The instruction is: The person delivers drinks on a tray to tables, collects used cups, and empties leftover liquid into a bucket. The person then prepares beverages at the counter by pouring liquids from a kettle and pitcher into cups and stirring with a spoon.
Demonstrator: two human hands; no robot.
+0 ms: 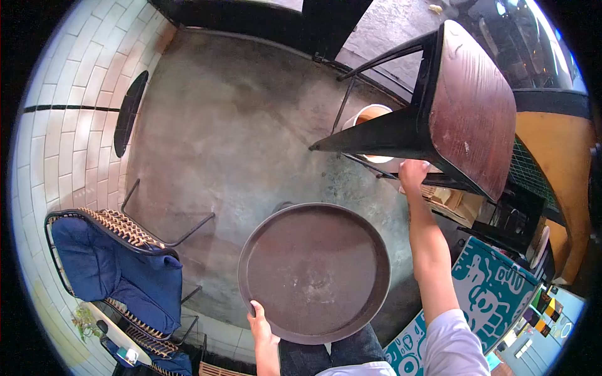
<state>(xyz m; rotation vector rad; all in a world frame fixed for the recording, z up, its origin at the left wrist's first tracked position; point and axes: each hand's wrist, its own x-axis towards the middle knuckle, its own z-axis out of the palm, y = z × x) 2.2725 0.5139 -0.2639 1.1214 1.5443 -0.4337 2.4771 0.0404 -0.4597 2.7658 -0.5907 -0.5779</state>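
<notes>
A round brown serving tray (313,266) with a raised rim is in front of my body. My left hand (262,327) grips its lower left edge, thumb over the rim and the other fingers hidden beneath. To the right, my right hand (414,174) reaches forward with its fingers closed at a black metal leg of a tall stool. The stool (473,103) has a worn brown wooden seat and dark splayed legs. Part of the right hand's fingers is hidden behind the leg.
Beneath the stool stands a white bucket (370,116), with a cardboard box (454,203) nearby. A chair with blue cushions (116,269) is at left by the white tiled wall (69,144). A teal patterned panel (492,279) stands at right. Grey concrete floor (232,125) lies ahead.
</notes>
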